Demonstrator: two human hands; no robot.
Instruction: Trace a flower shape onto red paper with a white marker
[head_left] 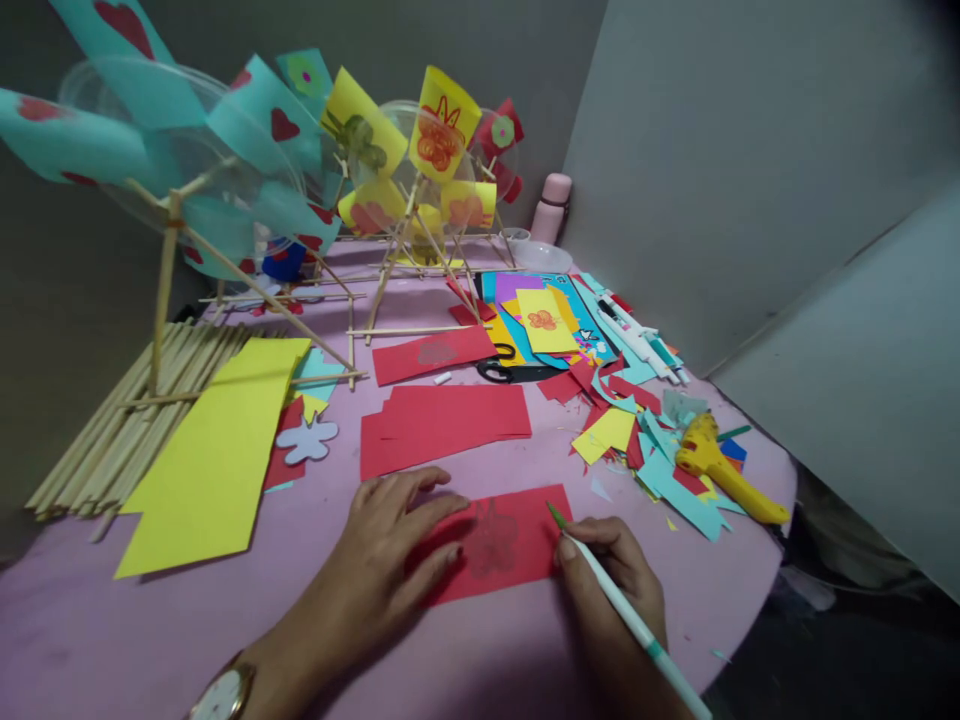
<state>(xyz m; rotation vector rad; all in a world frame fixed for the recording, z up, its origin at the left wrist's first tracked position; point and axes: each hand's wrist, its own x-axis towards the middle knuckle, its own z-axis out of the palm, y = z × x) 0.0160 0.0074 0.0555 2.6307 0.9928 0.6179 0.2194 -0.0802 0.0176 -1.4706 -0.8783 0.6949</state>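
Observation:
My left hand (394,550) lies flat with spread fingers on the left part of a red paper card (501,545) at the near edge of the pink table (90,640). A faint flower is drawn on the card. My right hand (611,575) pinches a white pen with a green tip (626,612), and the tip touches the card's upper right corner. A watch sits on my left wrist.
A stack of red sheets (442,420) lies just beyond the card. Yellow paper (214,460) and wooden sticks (112,430) are at left. Paper windmills on stick frames (420,170) stand behind. Scissors (495,368), scraps, markers and a yellow glue gun (724,470) crowd the right.

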